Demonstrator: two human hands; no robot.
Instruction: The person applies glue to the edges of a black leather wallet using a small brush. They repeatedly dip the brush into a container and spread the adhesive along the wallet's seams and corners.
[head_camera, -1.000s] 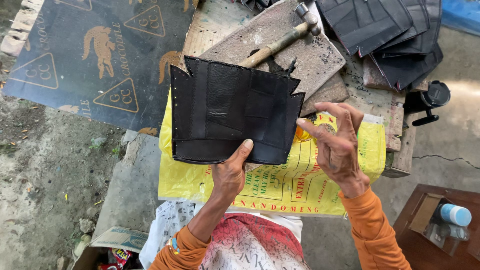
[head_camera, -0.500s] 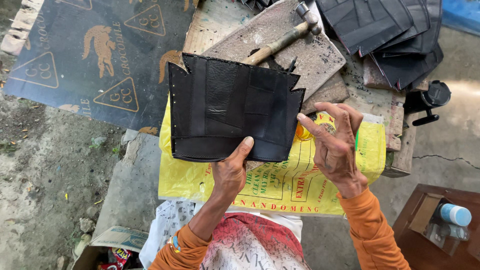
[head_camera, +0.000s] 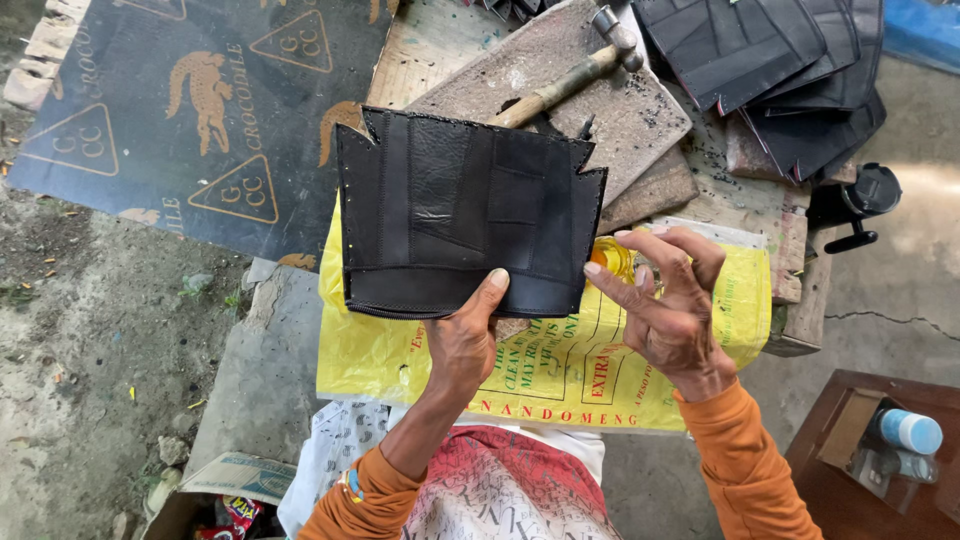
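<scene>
Far left: dark blue printed sheet (head_camera: 150, 110) with gold triangles and reptile figures, flat on the ground. Near left: corner of a printed carton (head_camera: 245, 475) and colourful wrappers (head_camera: 225, 515) at the lower edge. Centre: yellow plastic sack (head_camera: 560, 370) with red and green print, spread over the surface (head_camera: 640, 110). Above sack: black stitched leather panel (head_camera: 465, 215), notched at both upper corners, held upright and facing the camera. Left hand (head_camera: 462, 345): grip pinching the panel's lower edge, thumb pressed on its front, fingers hidden behind. Right hand (head_camera: 672, 305): grip spread, fingers curled apart, index tip just beside the panel's lower right corner, contact not discernible. Behind the right fingers: small yellow container (head_camera: 612, 255), partly hidden. Far centre: hammer (head_camera: 565, 80) with wooden handle lying on a grey slab. Far right: stack of black leather pieces (head_camera: 790, 70). Near right: brown box (head_camera: 880, 455) holding a white bottle with blue cap (head_camera: 910, 430).
</scene>
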